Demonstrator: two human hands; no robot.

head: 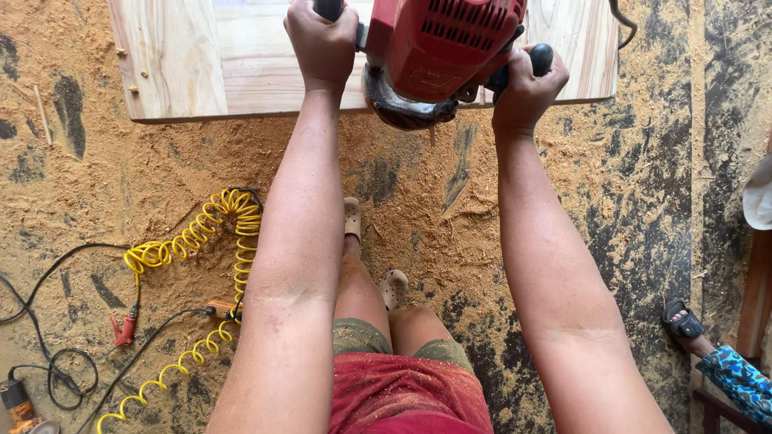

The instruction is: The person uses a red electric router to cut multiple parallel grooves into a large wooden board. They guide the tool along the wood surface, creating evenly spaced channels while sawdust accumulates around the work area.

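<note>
**Red power tool held with both hands at the panel edge**

A red power tool (438,56) with a dark curved metal guard is held over the near edge of a pale wooden panel (241,64). The left hand (322,40) is clenched around a black handle, and the right hand (527,80) is closed on a second black handle at the side. The panel is smooth, with visible grain and joined boards. The floor (121,177) is covered with fine sawdust — a loose, slippery layer, so footing could be lost. A yellow coiled air hose (205,241) and black cables (56,321) lie near the feet and could be caught. Only open sandals (392,287) are worn, so the toes seem poorly protected.
</note>
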